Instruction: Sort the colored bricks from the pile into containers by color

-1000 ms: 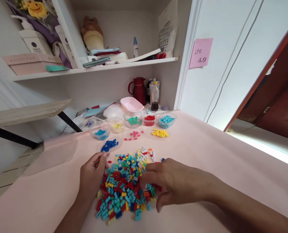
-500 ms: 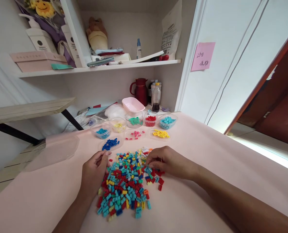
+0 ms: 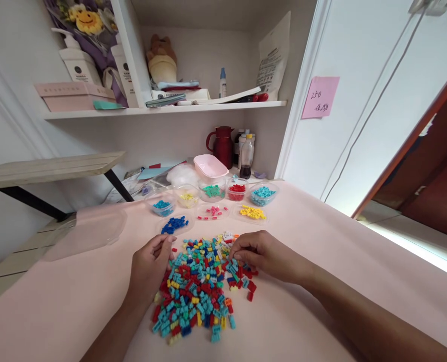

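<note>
A heap of small mixed building bricks [image 3: 196, 291] lies on the pink table covering [image 3: 298, 311], mostly light blue, red, yellow and dark blue. My left hand [image 3: 151, 261] rests at the heap's upper left edge, thumb and fingers pinched together; whatever is between them is hidden. At the upper right of the heap, my right hand [image 3: 264, 254] reaches down with curled fingers closed at the bricks, its fingertips partly hidden. Behind the heap are dark blue bricks [image 3: 175, 224] on a clear lid, pink bricks [image 3: 212, 212] and yellow bricks [image 3: 252, 212].
Farther back stand clear tubs with blue bricks [image 3: 162, 207], pale yellow bricks [image 3: 187, 199], green bricks [image 3: 213, 191], red bricks [image 3: 237, 191] and light blue bricks [image 3: 263, 194]. A pink basin [image 3: 210, 166], red jug [image 3: 223, 147] and bottle [image 3: 247, 157] are behind. A clear plastic sheet [image 3: 87, 234] lies left.
The whole view has shifted slightly, so things sit a little further right and lower. Both hands keep nearly the same places at the heap, the right fingers slightly shifted among the bricks.
</note>
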Tool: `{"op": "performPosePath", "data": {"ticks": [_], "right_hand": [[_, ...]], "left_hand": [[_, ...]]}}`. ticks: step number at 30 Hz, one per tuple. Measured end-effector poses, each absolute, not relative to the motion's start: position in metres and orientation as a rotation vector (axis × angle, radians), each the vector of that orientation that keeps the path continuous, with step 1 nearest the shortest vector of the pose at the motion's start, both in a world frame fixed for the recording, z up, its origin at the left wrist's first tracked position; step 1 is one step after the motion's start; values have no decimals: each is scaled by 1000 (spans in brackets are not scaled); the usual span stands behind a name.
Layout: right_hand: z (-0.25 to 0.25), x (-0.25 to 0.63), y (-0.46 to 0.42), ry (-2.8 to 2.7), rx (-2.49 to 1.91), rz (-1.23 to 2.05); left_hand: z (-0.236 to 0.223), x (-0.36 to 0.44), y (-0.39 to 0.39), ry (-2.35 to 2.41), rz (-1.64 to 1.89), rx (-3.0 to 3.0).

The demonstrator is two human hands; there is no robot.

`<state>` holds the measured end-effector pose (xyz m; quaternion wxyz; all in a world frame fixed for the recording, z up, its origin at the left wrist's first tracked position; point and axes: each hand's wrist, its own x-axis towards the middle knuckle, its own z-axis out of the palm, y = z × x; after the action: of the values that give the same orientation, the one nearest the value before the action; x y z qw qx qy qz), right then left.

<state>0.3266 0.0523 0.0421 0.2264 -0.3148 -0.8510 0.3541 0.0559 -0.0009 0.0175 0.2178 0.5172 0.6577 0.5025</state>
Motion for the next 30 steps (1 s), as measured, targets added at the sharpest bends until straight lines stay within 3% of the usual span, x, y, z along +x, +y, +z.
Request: {"op": "performPosePath", "data": {"ticks": [4, 9, 30], "right_hand": [[44, 328, 51, -2358, -872, 849], [50, 331, 47, -2558, -703, 915], [46, 328, 43, -2798, -831, 630]], "left_hand": [[18, 56, -2, 1815, 1394, 1432], [17, 57, -1, 1812, 1401, 1448], [19, 63, -4, 1803, 1406, 1472]]}}
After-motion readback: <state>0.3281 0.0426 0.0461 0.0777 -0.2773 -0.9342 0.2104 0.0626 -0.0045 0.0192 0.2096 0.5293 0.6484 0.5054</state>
